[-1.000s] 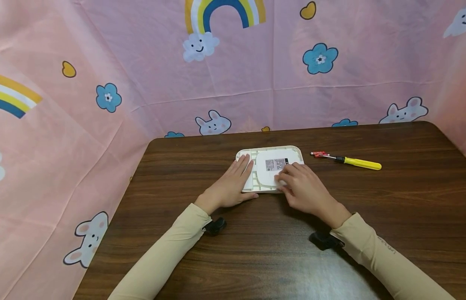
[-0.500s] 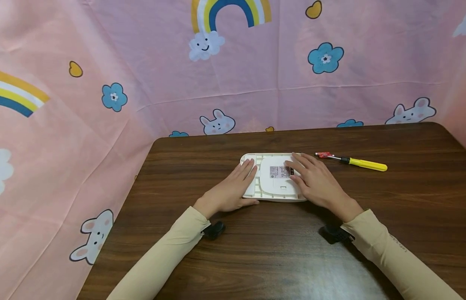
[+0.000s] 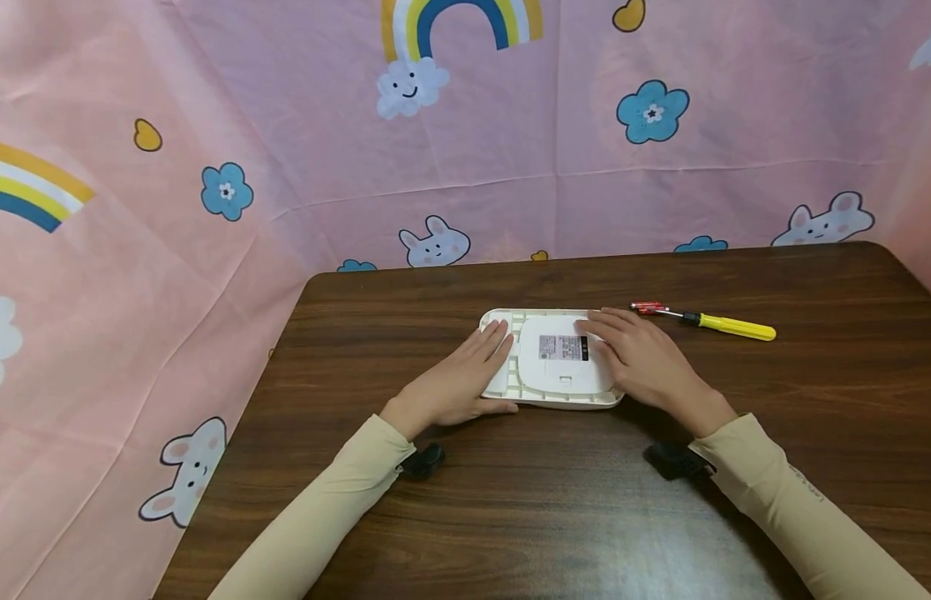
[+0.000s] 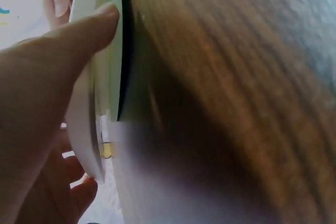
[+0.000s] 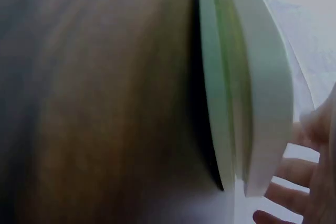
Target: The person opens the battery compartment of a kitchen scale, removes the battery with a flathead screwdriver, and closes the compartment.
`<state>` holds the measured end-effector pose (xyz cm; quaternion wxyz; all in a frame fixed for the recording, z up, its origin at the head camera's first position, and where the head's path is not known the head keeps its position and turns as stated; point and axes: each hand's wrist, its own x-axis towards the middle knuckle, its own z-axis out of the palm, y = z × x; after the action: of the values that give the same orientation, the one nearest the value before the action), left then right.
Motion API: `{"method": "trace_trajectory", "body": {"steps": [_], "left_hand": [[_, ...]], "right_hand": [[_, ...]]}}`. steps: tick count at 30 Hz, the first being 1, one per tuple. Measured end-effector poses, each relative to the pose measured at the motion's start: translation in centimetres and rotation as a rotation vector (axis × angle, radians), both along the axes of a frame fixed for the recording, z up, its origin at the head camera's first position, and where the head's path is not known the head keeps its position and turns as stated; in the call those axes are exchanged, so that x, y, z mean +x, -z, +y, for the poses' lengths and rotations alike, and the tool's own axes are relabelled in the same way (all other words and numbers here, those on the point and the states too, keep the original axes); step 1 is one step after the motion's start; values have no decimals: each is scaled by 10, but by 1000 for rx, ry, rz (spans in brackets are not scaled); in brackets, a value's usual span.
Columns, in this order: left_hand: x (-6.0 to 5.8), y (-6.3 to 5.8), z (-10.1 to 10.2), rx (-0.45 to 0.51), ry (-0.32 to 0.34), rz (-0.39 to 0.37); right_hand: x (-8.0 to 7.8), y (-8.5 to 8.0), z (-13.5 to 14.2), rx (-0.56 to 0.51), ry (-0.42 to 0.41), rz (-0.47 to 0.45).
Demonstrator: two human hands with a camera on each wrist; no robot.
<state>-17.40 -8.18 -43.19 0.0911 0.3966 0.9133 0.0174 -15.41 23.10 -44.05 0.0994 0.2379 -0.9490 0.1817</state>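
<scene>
A white, flat, rounded plastic device (image 3: pixel 563 379) lies on the table, its ribbed side up. A raised panel with a printed label (image 3: pixel 563 347) covers much of that side. Edge-on in the left wrist view, a pale greenish plate (image 4: pixel 116 51) shows along its underside. My left hand (image 3: pixel 456 382) rests on the left end, fingers nearly straight, thumb against the front edge. At the opposite end, my right hand (image 3: pixel 651 357) touches the far right corner with spread, loosely bent fingers. Its fingers (image 5: pixel 294 171) appear beside the device's end in the right wrist view.
A yellow-handled screwdriver (image 3: pixel 735 326) lies to the right, its tip beside small red cylinders (image 3: pixel 647 307) that look like batteries. The dark wooden table (image 3: pixel 525 517) ends at a patterned pink cloth (image 3: pixel 503 133).
My right hand has moved off the panel's front part onto the device's right end. The device has shifted slightly towards me. My left hand keeps its place on the left end.
</scene>
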Motion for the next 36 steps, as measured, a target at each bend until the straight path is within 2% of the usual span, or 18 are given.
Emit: {"method": "trace_trajectory", "body": {"steps": [5, 11, 15, 17, 21, 26, 31, 36], "left_hand": [[1, -9, -2, -1, -1, -12], [0, -22, -5, 20, -27, -25], [-2, -29, -6, 47, -42, -18], [-3, -32, -6, 74, -49, -2], [-4, -39, -7, 187, -50, 43], [-4, -41, -10, 383, -32, 80], [-3, -37, -15, 528, -8, 146], [-2, -28, -16, 566, -11, 244]], "right_hand": [[-2, -10, 11, -9, -54, -76], [-5, -12, 31, -70, -195, -210], [-5, -6, 35, -120, -233, -201], [-5, -3, 34, -145, -231, -163], [-2, 2, 33, -175, -197, -92], [6, 2, 34, -165, -128, -100], [12, -3, 37, -203, -84, -123], [14, -1, 42, -253, -73, -138]]}}
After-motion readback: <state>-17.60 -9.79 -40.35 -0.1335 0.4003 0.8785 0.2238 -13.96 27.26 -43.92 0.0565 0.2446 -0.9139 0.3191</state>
